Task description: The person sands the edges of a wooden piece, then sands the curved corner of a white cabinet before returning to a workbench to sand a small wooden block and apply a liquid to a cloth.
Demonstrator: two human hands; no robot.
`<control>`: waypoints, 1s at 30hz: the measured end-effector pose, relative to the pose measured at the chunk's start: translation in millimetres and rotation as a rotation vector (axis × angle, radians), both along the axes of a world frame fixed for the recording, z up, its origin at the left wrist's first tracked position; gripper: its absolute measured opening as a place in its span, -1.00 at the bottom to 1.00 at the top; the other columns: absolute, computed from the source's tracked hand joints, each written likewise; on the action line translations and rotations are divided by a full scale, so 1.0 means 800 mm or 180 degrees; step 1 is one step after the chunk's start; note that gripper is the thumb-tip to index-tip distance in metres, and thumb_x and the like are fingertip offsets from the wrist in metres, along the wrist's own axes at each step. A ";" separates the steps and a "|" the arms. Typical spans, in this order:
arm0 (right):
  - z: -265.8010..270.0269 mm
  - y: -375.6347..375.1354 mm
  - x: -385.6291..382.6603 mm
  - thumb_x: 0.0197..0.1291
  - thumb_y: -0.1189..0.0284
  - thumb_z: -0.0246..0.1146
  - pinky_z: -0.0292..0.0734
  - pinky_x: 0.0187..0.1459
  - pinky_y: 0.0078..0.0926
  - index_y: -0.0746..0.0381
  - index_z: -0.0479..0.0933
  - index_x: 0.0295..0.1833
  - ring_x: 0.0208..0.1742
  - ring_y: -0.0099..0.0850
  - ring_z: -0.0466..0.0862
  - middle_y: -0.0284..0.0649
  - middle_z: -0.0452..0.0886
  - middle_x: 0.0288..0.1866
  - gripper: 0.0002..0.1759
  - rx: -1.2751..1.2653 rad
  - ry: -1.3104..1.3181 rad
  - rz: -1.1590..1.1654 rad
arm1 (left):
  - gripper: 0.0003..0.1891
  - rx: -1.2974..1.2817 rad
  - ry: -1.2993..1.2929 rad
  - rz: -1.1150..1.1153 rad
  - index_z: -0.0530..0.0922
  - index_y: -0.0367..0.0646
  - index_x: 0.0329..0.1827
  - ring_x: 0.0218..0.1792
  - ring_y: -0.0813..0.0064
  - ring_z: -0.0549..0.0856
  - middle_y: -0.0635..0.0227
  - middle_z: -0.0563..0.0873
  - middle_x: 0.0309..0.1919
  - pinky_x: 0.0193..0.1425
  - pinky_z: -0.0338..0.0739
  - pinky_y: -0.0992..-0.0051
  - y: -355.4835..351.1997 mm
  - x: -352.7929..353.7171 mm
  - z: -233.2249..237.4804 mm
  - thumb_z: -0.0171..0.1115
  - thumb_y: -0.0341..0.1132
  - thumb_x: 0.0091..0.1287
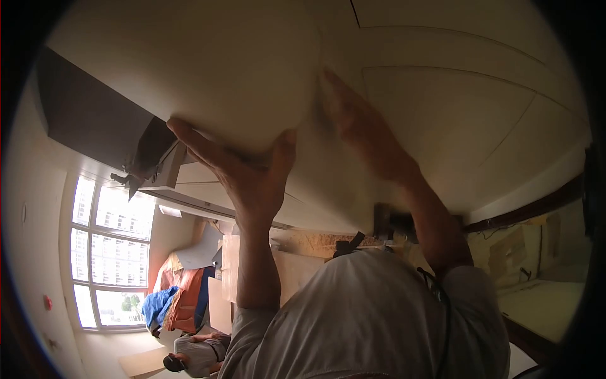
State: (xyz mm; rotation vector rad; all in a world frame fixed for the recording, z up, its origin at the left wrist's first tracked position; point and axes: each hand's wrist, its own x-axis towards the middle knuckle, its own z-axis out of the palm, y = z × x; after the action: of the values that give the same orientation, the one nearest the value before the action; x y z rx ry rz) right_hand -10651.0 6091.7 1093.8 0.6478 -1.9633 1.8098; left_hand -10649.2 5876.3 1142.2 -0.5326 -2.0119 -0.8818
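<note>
Reaching upward, both hands meet a large white panel (221,57) directly ahead. The left hand (249,180), nearer, lies spread with open grip along the panel's edge. The right hand (363,129), blurred, rests flat and open farther up.

No legible text, label, brand, number or sign found. White panel (208,69): visible face blank. Grey shirt (366,316) below the white panel: plain, no print. Tan boards (293,268) below the white panel: no marking discernible. Red fitting (47,302) on the wall, far below and left of the white panel: too small to read.
</note>
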 end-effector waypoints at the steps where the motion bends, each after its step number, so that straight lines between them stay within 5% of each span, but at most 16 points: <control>1: 0.001 -0.012 0.011 0.49 0.23 0.26 0.52 0.24 -0.31 0.17 0.10 0.77 0.09 -0.35 0.60 -0.20 0.60 0.17 -0.15 -0.0007 -0.0001 -0.0002 | 0.46 -0.0015 -0.0033 -0.0054 -0.45 -0.14 0.77 0.73 -0.14 -0.12 -0.24 -0.26 0.72 0.70 0.05 -0.11 -0.002 0.001 0.001 0.68 -0.07 0.16; 3: 0.004 -0.031 0.026 0.55 0.25 0.20 0.56 0.16 -0.34 0.28 0.06 0.76 0.01 -0.37 0.61 -0.13 0.60 0.09 -0.17 0.0756 0.0603 -0.0449 | 0.46 -0.0004 -0.0059 -0.0113 -0.45 -0.12 0.78 0.73 -0.13 -0.14 -0.22 -0.26 0.73 0.70 0.06 -0.11 -0.004 0.000 0.002 0.68 -0.07 0.16; 6: -0.004 -0.040 0.040 0.55 0.22 0.21 0.61 0.18 -0.26 0.22 0.04 0.76 0.11 -0.16 0.72 0.03 0.62 0.19 -0.17 0.0477 0.0149 -0.0077 | 0.46 -0.0049 -0.0023 -0.0328 -0.49 -0.27 0.74 0.73 -0.24 -0.25 -0.33 -0.31 0.71 0.72 -0.12 -0.18 -0.011 0.000 0.000 0.64 -0.05 0.20; 13: 0.003 -0.039 0.049 0.51 0.25 0.26 0.64 0.08 -0.30 0.21 0.10 0.75 0.00 -0.22 0.73 -0.04 0.67 0.07 -0.17 0.0911 0.0163 -0.0229 | 0.31 -0.0123 -0.0102 -0.0631 -0.41 -0.23 0.77 0.76 -0.12 -0.21 -0.20 -0.23 0.75 0.75 -0.10 -0.04 -0.032 0.001 0.009 0.57 -0.29 0.29; 15: 0.006 -0.036 0.056 0.47 0.23 0.28 0.55 -0.04 -0.31 0.32 0.23 0.68 -0.21 -0.28 0.57 -0.12 0.54 -0.15 -0.21 0.1114 0.0449 -0.0214 | 0.28 0.0004 -0.0133 -0.0760 -0.37 -0.22 0.78 0.77 -0.07 -0.19 -0.17 -0.18 0.75 0.76 -0.11 -0.01 -0.038 -0.002 0.010 0.55 -0.36 0.29; 19: -0.005 -0.020 0.039 0.41 0.18 0.35 0.50 -0.18 -0.34 0.33 0.42 0.55 -0.31 -0.27 0.52 -0.12 0.50 -0.21 -0.28 0.0711 0.1240 -0.0437 | 0.17 0.0081 -0.0206 -0.1109 -0.24 -0.14 0.81 0.73 -0.03 0.04 -0.11 -0.01 0.74 0.72 0.10 0.06 -0.053 -0.007 0.007 0.48 -0.47 0.30; 21: 0.020 -0.023 0.047 0.23 0.40 0.50 0.63 -0.10 -0.22 0.19 0.65 0.26 -0.23 -0.21 0.65 -0.17 0.60 -0.15 -0.53 0.0918 0.0995 -0.0973 | 0.08 0.0374 -0.0331 -0.1464 -0.12 -0.08 0.82 0.64 -0.02 0.30 -0.10 0.11 0.72 0.61 0.34 0.15 -0.058 -0.013 0.003 0.36 -0.60 0.30; 24: 0.036 -0.028 0.039 0.21 0.35 0.53 0.63 -0.13 -0.24 0.20 0.66 0.20 -0.23 -0.17 0.66 -0.12 0.61 -0.15 -0.54 0.1046 0.1149 -0.1183 | 0.04 0.0813 -0.0707 -0.1559 -0.03 -0.07 0.81 0.60 0.03 0.38 -0.08 0.23 0.68 0.59 0.37 0.20 -0.058 -0.005 -0.001 0.33 -0.64 0.29; 26: 0.033 -0.017 0.033 0.21 0.32 0.55 0.65 -0.15 -0.28 0.28 0.66 0.18 -0.19 -0.17 0.70 -0.07 0.62 -0.15 -0.52 0.1956 0.1280 -0.1605 | -0.02 0.0119 -0.0246 -0.0676 0.09 -0.13 0.78 0.56 0.00 0.44 -0.03 0.41 0.59 0.54 0.41 0.21 -0.069 -0.004 -0.005 0.37 -0.61 0.28; 27: 0.030 -0.014 0.023 0.23 0.30 0.55 0.64 -0.15 -0.28 0.32 0.66 0.18 -0.19 -0.18 0.70 -0.07 0.63 -0.16 -0.52 0.1846 0.1516 -0.1575 | -0.03 0.0029 -0.0221 -0.0810 0.10 -0.19 0.76 0.55 -0.07 0.44 -0.08 0.40 0.59 0.53 0.42 0.19 -0.078 -0.002 -0.007 0.39 -0.59 0.28; 28: 0.032 -0.013 0.018 0.25 0.29 0.55 0.64 -0.16 -0.28 0.35 0.66 0.17 -0.19 -0.20 0.70 -0.07 0.63 -0.16 -0.51 0.1731 0.1715 -0.1515 | 0.08 -0.0037 -0.0278 -0.0937 -0.01 -0.17 0.79 0.51 0.14 0.50 -0.03 0.27 0.68 0.41 0.54 0.27 -0.086 -0.007 -0.011 0.40 -0.65 0.21; 30: 0.061 -0.031 0.023 0.29 0.25 0.53 0.64 -0.13 -0.26 0.37 0.66 0.20 -0.20 -0.18 0.68 -0.09 0.63 -0.15 -0.49 0.1138 0.1705 -0.1503 | 0.08 0.0412 -0.0424 -0.1284 -0.04 -0.18 0.79 0.41 0.12 0.59 -0.07 0.37 0.58 0.31 0.63 0.26 -0.090 -0.007 -0.016 0.42 -0.62 0.24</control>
State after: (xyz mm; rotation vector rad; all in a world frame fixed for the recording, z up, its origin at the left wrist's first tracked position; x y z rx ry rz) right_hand -10632.2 6067.1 1142.3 0.6231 -1.8617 0.9010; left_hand -10655.0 5804.1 1129.2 -0.8421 -1.9801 -1.3108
